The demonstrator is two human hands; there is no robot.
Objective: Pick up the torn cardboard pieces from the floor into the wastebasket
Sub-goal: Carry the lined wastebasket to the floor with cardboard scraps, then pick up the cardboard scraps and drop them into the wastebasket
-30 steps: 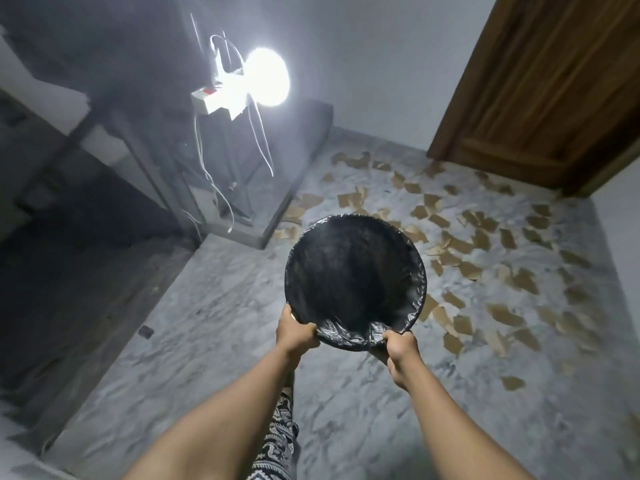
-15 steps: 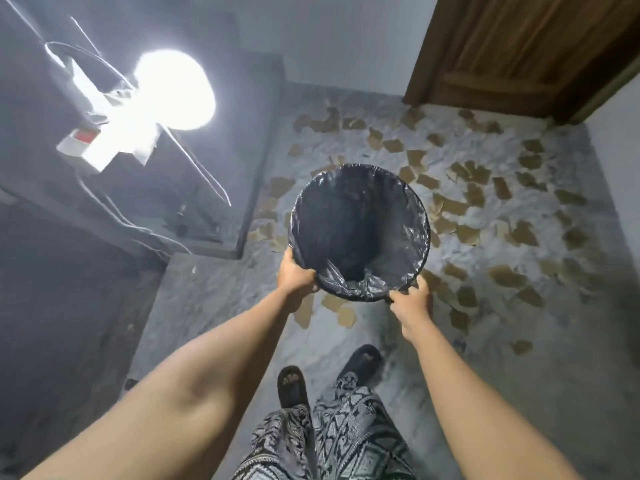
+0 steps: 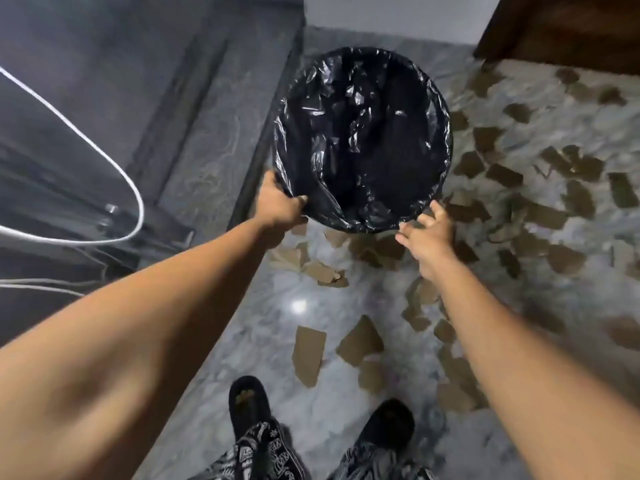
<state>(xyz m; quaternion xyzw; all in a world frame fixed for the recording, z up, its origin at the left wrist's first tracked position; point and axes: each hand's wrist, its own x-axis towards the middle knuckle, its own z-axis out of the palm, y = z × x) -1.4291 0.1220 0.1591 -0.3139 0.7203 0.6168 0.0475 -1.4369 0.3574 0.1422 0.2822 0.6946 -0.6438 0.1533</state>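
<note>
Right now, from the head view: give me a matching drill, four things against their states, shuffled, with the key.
Things:
1. left hand
2. right hand
3. cardboard pieces
4. wastebasket

States:
A. lined with a black bag
B. scattered over the floor
C. fingers spread beside the rim
D. gripping the rim

Pairs: 1-D, 2-C, 3-B, 4-A

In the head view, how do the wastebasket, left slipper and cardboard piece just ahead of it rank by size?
1. wastebasket
2. left slipper and cardboard piece look alike, unranked; trousers hide part of the slipper.
</note>
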